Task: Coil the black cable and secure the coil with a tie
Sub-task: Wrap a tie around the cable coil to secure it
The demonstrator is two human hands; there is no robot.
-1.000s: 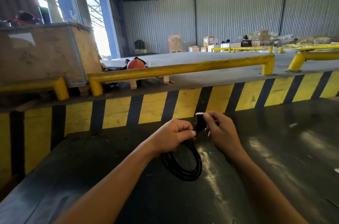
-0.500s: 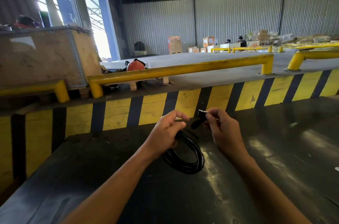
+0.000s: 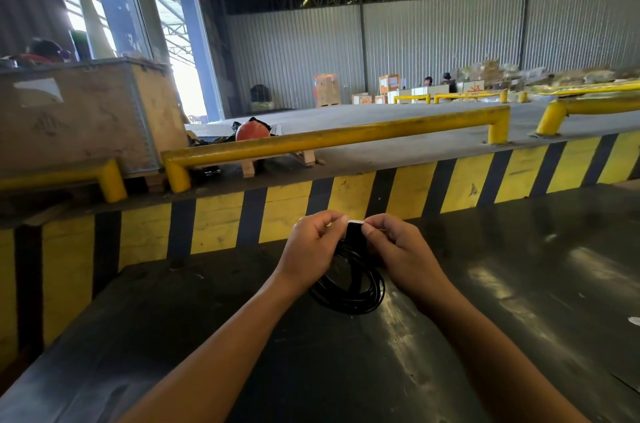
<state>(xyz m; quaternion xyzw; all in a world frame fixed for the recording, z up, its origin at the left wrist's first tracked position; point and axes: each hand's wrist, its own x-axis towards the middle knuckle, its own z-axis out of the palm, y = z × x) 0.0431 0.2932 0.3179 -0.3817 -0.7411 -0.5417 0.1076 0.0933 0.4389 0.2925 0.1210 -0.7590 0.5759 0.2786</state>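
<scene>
Far left: a large wooden crate point(image 3: 86, 114) stands on the raised floor behind a yellow rail point(image 3: 332, 138); a few items show above its rim, too indistinct to name, and its inside is hidden. Just right of it, an orange rounded object point(image 3: 252, 130) sits on a low wooden pallet. Further right, along the back wall, cardboard boxes point(image 3: 389, 85) stand closed, contents not visible.

Foreground: a dark, glossy table point(image 3: 519, 284) runs below a yellow-and-black striped barrier point(image 3: 408, 190).

The left hand point(image 3: 313, 246) is closed around the top of the black cable point(image 3: 349, 294), fingers curled, thumb and forefinger pinched together near the tie point(image 3: 354, 232). The cable is thin, wound in several loose loops gathered into one oval coil; its upper end is bunched between the two hands, its lower arc lies on the table. The tie is a short black strap, standing upright above the bunch, with a pale tip at its top.

The right hand point(image 3: 398, 246) pinches the strap's upper edge between thumb and forefinger, clamped on it.
</scene>
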